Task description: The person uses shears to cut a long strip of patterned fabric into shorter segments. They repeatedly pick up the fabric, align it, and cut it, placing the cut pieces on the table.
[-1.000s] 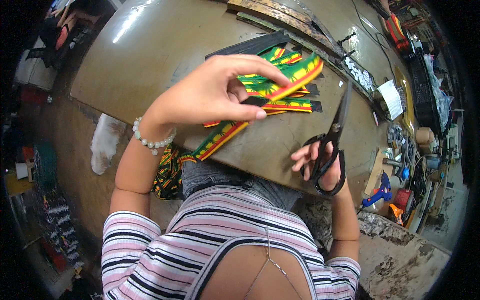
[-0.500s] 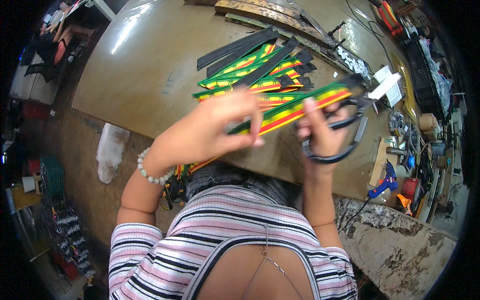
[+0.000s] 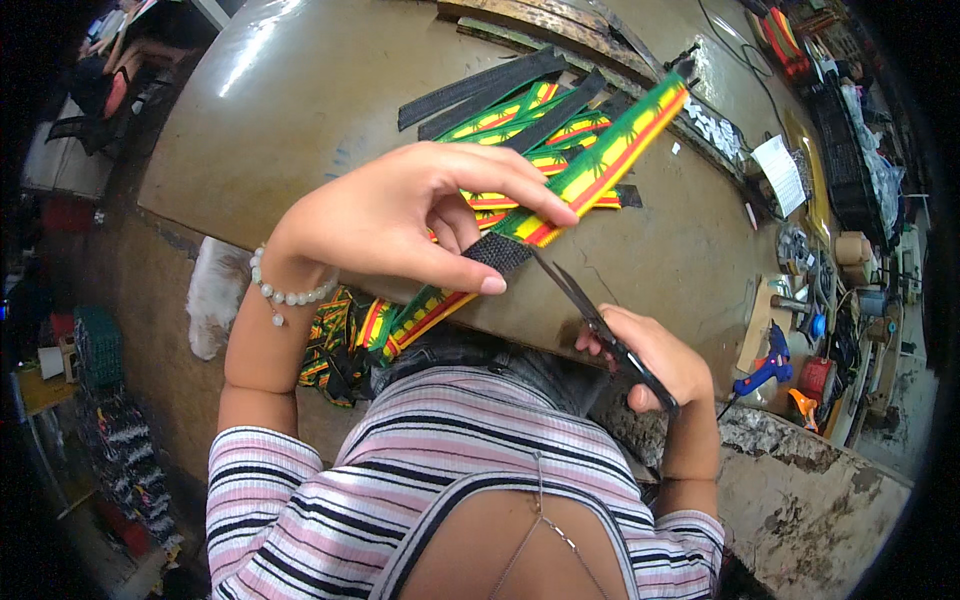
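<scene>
My left hand (image 3: pixel 410 215) grips a green, yellow and red patterned strap (image 3: pixel 615 160) at a black woven section, its free end angling up to the right. My right hand (image 3: pixel 650 360) holds black scissors (image 3: pixel 584 307) at the handles, blade tips touching or very near the strap just beside my left fingers. Behind, several similar straps (image 3: pixel 525 120) lie in an overlapping pile, some showing black sides. A tangled bunch of the strap (image 3: pixel 320 355) hangs at the table's near edge, below my left wrist.
The worn table (image 3: pixel 220 150) has wooden bars (image 3: pixel 530 25) at its back. On the right are a paper sheet (image 3: pixel 778 172), a black crate (image 3: pixel 858 200) and a blue glue gun (image 3: pixel 762 365). A white furry piece (image 3: pixel 212 298) is at left. Another person (image 3: pixel 130 65) is at upper left.
The strap has swung up to point toward the upper right. The scissors have turned, their blades now angled up-left at the strap, and my right hand has dropped lower.
</scene>
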Tool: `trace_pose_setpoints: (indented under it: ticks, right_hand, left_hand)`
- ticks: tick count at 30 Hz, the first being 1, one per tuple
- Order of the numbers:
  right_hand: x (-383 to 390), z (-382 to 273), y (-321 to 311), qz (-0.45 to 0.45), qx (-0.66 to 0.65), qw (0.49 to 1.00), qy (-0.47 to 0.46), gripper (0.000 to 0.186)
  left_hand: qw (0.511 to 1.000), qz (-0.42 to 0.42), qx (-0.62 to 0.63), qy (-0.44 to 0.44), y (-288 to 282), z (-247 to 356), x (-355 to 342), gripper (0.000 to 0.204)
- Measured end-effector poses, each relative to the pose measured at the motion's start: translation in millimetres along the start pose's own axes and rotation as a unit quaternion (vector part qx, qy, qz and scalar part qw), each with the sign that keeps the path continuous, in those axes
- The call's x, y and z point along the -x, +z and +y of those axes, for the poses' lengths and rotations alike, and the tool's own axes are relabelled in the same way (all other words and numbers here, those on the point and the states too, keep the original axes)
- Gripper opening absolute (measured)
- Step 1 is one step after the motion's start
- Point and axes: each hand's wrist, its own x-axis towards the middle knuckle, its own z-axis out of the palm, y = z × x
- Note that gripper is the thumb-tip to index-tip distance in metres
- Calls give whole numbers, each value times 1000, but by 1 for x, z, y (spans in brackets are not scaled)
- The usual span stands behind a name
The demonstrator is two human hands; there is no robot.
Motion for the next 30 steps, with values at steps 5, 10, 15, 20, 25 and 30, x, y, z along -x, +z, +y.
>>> trace_pose_setpoints:
  ticks: [5, 10, 15, 20, 25, 30]
  right_hand:
    - [-18, -12, -19, -69, 61, 996, 0, 83]
    - [-27, -21, -29, -100, 92, 991, -7, 84]
    - [-29, -21, -35, -102, 73, 992, -9, 78]
    - [-32, -18, -30, -66, 80, 994, 16, 64]
    - [-23, -5, -25, 5, 106, 994, 2, 60]
    - [-34, 3, 9, 126, -221, 967, 13, 36]
  left_hand:
    - [996, -74, 32, -44, 8, -6, -7, 51]
    - [992, -92, 61, -64, 6, -12, -5, 53]
    - [990, -116, 64, -57, 1, -15, -7, 54]
    - [992, -80, 61, -72, 2, -16, -5, 51]
    - [999, -6, 12, -43, -2, -27, -4, 49]
    - [981, 117, -114, -106, -6, -24, -4, 58]
